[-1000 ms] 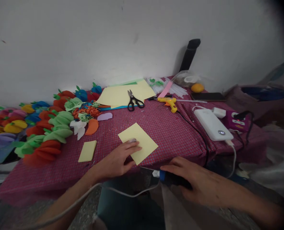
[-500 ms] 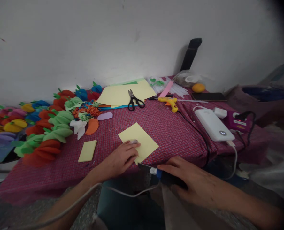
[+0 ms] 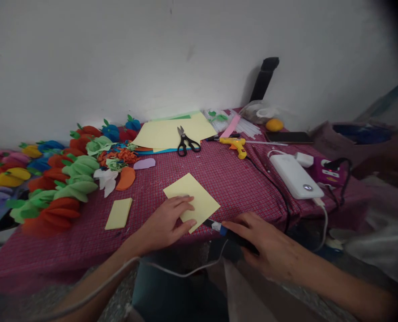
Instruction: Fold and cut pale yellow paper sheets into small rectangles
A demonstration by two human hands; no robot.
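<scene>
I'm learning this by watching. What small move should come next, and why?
Probably draw the thumb of the left hand back: it lies by the near corner of the yellow paper, close to the blade of the black-handled tool in the right hand, while other fingers lie on the paper.

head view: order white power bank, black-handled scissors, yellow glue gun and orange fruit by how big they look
1. White power bank
2. Black-handled scissors and yellow glue gun: too alike to rank
3. Orange fruit

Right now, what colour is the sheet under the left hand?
The sheet under the left hand is plain pale yellow, best seen in the head view.
</scene>
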